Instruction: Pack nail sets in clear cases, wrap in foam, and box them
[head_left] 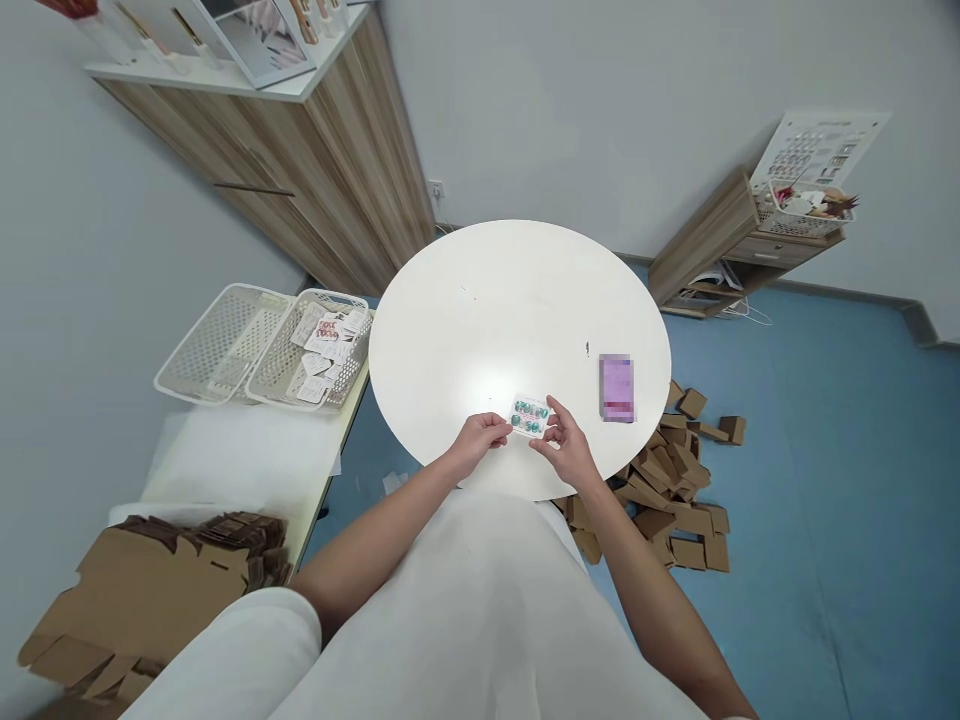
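Between my two hands, over the near part of a white oval table (517,270), is a small card of press-on nails (530,415), with rows of green and pinkish nails on a white backing. My left hand (482,440) pinches the card's left edge between thumb and fingertips. On the other side, my right hand (564,445) grips the right edge, index finger at the top corner and thumb at the bottom. To the right on the tabletop lies a purple rectangular item (617,388), blurred by pixelation.
On the left, a white basket (274,385) of nail cards stands beside another white basket (187,370). Flattened cardboard (150,590) is stacked at lower left. Small brown boxes (675,470) pile on the floor to the right. A wooden cabinet (360,150) stands behind left.
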